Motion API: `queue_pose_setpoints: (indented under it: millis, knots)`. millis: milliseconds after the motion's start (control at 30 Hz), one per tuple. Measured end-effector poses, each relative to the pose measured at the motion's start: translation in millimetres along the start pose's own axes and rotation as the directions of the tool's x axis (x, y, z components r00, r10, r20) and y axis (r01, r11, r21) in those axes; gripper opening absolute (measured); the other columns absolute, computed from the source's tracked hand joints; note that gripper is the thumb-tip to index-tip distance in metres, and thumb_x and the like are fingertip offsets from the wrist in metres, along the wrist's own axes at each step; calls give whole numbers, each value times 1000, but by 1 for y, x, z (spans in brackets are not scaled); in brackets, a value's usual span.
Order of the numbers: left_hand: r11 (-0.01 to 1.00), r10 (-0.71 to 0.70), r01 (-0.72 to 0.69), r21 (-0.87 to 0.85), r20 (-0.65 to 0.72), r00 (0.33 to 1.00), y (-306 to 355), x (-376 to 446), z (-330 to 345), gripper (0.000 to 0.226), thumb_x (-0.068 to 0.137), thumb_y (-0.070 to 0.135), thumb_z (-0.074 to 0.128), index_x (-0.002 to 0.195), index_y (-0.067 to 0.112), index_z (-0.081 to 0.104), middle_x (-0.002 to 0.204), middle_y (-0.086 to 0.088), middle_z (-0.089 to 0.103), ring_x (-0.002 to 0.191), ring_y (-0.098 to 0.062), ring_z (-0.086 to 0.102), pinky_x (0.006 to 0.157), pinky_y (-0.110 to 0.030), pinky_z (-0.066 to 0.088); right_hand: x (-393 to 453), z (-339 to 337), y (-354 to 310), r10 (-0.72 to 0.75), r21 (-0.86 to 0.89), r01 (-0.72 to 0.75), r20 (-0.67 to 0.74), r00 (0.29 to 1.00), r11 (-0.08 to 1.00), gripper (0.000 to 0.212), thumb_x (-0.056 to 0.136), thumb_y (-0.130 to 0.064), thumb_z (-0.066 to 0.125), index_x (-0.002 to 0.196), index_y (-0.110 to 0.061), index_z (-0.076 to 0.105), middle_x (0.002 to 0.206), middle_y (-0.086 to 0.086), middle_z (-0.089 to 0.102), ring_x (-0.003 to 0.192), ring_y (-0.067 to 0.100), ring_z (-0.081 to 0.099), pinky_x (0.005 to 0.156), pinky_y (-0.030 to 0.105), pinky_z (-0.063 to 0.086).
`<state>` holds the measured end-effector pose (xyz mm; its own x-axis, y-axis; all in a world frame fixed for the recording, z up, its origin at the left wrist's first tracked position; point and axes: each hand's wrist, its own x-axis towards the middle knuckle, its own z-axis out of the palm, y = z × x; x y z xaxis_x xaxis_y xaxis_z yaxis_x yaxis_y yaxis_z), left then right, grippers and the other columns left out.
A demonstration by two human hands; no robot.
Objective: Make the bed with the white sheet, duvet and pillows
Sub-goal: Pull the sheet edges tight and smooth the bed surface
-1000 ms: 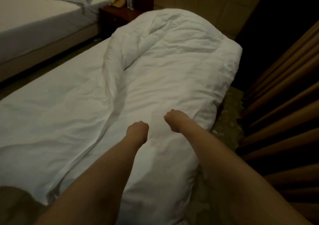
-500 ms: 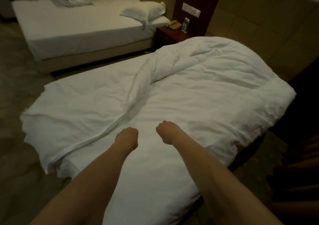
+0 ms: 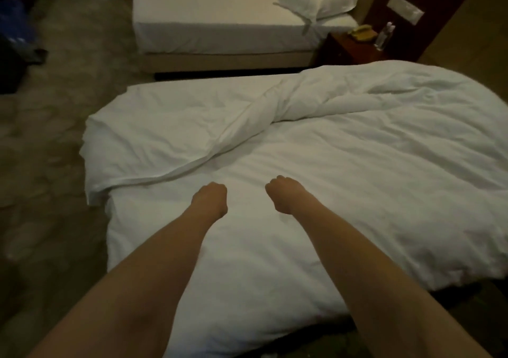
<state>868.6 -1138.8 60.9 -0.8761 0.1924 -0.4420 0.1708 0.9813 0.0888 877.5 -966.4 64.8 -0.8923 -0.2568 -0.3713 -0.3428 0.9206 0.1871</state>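
The duvet lies over the near bed but is unfinished: a thick fold runs diagonally across it and the left part is rumpled. Both the left hand and right hand are curled on its near middle; whether they pinch cloth I cannot tell. No pillow is on this bed; one pillow lies on the far bed.

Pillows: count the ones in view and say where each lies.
1. The pillow lies at the head of the far bed, by the nightstand. Others may be hidden under the rumpled duvet.
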Motion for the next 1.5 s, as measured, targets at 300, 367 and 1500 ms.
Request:
queue_pose_setpoints:
  millis: [300, 367, 1500]
  knots:
    - [988, -150, 149, -35, -16, 989, 16, 28, -17, 24, 92, 3, 46, 113, 4, 57, 116, -13, 57, 106, -27, 59, 82, -30, 48, 42, -4, 53, -84, -10, 84, 5, 996, 996, 28, 92, 2, 43, 116, -1, 55, 121, 14, 55, 115, 28, 49, 91, 33, 43]
    - [983, -176, 175, -55, -14, 984, 13, 48, -20, 26, 92, 5, 46, 117, 4, 55, 121, -13, 55, 110, -27, 57, 86, -31, 48, 65, -7, 52, -123, -7, 123, 16, 992, 992, 27, 91, 3, 44, 115, -1, 55, 120, 14, 55, 114, 28, 49, 91, 33, 43]
    - [920, -331, 336, -202, 57, 942, 43, 392, -29, 58, 89, 26, 63, 134, 9, 31, 134, -11, 36, 119, -26, 44, 94, -33, 42, 432, 27, 170, -379, -73, 380, 32, 925, 922, 54, 89, -11, 55, 138, -15, 34, 139, 7, 37, 127, 27, 38, 104, 37, 33]
